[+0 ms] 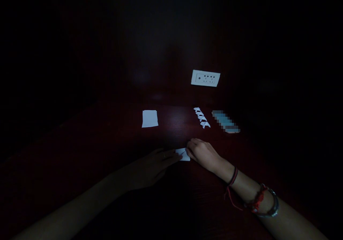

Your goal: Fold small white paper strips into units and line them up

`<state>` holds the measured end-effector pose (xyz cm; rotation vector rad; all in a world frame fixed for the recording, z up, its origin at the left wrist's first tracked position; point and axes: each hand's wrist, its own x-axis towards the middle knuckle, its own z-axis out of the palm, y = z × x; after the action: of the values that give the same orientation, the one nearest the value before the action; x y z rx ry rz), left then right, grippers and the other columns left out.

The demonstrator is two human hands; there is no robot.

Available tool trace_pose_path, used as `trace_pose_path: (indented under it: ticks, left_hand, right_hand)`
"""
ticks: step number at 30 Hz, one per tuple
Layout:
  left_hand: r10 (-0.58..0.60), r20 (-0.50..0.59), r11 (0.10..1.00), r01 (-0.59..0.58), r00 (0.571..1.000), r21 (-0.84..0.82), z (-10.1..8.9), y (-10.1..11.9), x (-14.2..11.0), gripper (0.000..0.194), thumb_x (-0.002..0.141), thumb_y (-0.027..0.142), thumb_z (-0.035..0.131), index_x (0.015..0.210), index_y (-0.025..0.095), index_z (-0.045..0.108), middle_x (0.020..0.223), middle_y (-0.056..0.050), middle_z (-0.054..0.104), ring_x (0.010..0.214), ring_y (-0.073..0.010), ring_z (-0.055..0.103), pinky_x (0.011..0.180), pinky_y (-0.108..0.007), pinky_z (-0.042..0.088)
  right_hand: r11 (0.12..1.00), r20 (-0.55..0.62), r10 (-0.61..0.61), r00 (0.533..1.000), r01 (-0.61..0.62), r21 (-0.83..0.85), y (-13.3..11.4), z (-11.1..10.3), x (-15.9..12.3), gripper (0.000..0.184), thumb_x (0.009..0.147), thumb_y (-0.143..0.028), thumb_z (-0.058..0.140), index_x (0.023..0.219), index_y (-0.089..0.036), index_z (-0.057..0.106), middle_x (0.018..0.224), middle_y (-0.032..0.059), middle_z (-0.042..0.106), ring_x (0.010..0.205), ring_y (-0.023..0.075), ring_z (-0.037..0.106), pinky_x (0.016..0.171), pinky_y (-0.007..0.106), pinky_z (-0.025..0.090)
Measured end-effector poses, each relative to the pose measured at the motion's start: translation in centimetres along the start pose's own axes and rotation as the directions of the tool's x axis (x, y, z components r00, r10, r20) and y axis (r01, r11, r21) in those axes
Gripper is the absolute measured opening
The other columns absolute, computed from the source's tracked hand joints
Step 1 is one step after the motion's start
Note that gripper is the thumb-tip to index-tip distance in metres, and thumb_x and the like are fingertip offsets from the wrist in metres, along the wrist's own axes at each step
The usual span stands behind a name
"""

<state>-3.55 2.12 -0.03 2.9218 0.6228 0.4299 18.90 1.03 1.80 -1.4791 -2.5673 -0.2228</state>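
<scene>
A small piece of white paper (184, 156) with a diagonal fold lies on the dark red table between my hands. My left hand (162, 161), wearing a ring and in shadow, has its fingers stretched out flat, with the fingertips pressing on the paper's left part. On the other side, my right hand (200, 151) is closed, its curled fingers at the paper's upper right edge. Its fingertips are partly hidden. Farther back lies a row of several folded white paper pieces (202, 118), and to the left sits a white paper stack (150, 119) or sheet; I cannot tell which.
A phone (225, 121) with a blurred-out screen lies right of the folded pieces. On the wall behind the table is a white power socket (205, 78). Bracelets (264, 200) circle my right forearm. The surroundings are very dark.
</scene>
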Motion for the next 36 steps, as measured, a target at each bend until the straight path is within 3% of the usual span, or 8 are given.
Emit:
trace_pose_path:
  ticks: [3,18,25,36]
  left_hand:
    - [0.050,0.046,0.998,-0.051,0.998,0.031,-0.04,-0.13,0.08,0.055,0.079,0.006,0.038,0.129,0.026,0.027,0.132,-0.003,0.033,0.120,-0.0203,0.030,0.098,-0.043,0.025]
    - [0.048,0.050,0.995,-0.052,0.998,0.086,-0.11,0.00,0.04,0.054,0.079,0.007,0.039,0.128,0.027,0.029,0.132,-0.002,0.032,0.119,-0.0216,0.030,0.097,-0.042,0.025]
    - [0.058,0.051,0.997,-0.060,0.997,0.051,0.06,-0.08,0.16,0.056,0.076,0.003,0.040,0.126,0.027,0.033,0.132,-0.002,0.032,0.120,-0.0227,0.028,0.097,-0.043,0.024]
    - [-0.022,0.081,0.997,0.027,0.997,-0.067,0.04,-0.01,-0.07,0.056,0.077,0.004,0.038,0.126,0.032,0.032,0.134,0.001,0.026,0.122,-0.0226,0.022,0.098,-0.043,0.024]
  right_hand:
    - [1.000,-0.002,0.010,1.000,-0.010,-0.011,-0.03,0.07,0.08,0.022,0.087,-0.025,0.034,0.079,-0.015,0.052,0.080,0.0060,0.055,0.074,0.0137,0.052,0.067,0.023,0.041]
    - [0.998,0.018,0.058,0.998,-0.058,-0.002,-0.16,-0.22,0.09,0.021,0.086,-0.025,0.035,0.079,-0.015,0.051,0.080,0.0054,0.056,0.072,0.0137,0.053,0.062,0.023,0.039]
    - [0.998,-0.001,0.051,0.999,-0.051,-0.023,-0.14,0.06,0.18,0.019,0.086,-0.026,0.035,0.079,-0.016,0.050,0.080,0.0039,0.056,0.073,0.0136,0.053,0.063,0.022,0.039]
    - [0.997,0.029,0.072,0.997,-0.071,-0.016,-0.39,-0.14,0.29,0.018,0.085,-0.025,0.037,0.081,-0.015,0.052,0.082,0.0052,0.056,0.074,0.0142,0.053,0.062,0.023,0.039]
